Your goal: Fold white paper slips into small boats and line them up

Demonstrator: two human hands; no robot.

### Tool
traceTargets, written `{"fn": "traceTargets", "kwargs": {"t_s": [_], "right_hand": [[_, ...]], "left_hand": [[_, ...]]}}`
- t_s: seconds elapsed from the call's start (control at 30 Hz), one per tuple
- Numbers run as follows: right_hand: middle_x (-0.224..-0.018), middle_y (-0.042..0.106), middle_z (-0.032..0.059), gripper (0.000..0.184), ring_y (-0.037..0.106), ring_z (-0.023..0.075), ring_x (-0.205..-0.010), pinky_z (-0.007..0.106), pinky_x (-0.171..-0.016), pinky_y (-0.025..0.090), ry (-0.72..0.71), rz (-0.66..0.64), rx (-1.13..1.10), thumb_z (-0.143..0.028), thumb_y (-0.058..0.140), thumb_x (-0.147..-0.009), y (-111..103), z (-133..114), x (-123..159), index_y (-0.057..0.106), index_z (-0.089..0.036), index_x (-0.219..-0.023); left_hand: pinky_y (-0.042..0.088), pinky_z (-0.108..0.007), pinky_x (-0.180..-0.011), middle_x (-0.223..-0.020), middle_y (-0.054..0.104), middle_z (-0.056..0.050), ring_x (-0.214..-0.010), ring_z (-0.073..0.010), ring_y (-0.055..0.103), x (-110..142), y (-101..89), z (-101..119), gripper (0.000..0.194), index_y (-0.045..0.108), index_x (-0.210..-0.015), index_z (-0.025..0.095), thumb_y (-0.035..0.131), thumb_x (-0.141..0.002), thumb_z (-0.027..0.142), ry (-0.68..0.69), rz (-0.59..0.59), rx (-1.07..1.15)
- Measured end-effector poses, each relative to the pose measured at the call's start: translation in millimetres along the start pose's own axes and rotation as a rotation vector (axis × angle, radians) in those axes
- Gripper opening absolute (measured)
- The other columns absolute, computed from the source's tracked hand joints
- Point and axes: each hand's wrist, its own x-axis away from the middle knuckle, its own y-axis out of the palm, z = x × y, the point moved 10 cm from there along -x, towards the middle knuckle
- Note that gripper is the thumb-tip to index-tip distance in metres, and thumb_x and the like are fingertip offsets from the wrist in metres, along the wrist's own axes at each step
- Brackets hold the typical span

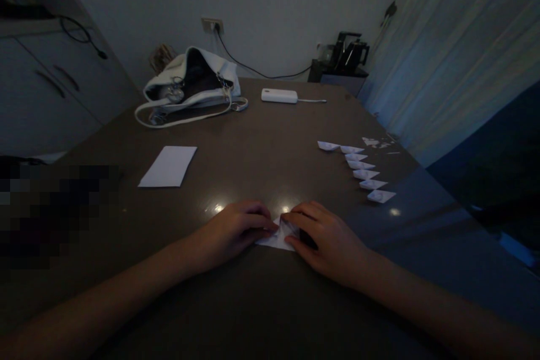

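Observation:
A small white folded piece of paper [279, 236] lies on the dark table [261, 152] close to me. My left hand [236, 232] rests on its left side with fingers curled and pressed down on it. On the paper's right side my right hand [324, 239] presses with fingertips together at the top fold. Both hands meet over the paper and hide much of it.
A row of several small folded white paper boats [363, 171] lies at the right, with paper scraps [375, 142] behind it. A flat white sheet [169, 166] lies left of centre. A white handbag [192, 81] and a white power bank [279, 95] sit at the far side.

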Motion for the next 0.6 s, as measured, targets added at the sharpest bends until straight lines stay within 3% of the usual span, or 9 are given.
{"fn": "traceTargets", "kwargs": {"t_s": [0.6], "right_hand": [[-0.101,0.059,0.0106,0.024,0.053,0.0226,-0.095,0.037,-0.083,0.047,-0.016,-0.037,0.080,-0.020,0.052,-0.088,1.6,-6.3,-1.1,0.060,-0.015,-0.110]], "left_hand": [[0.046,-0.026,-0.077,-0.101,0.061,-0.007,-0.090,-0.0168,0.059,2.2,6.3,4.2,0.022,0.067,-0.104,0.020,0.050,-0.091,0.015,0.015,-0.056,-0.082]]}}
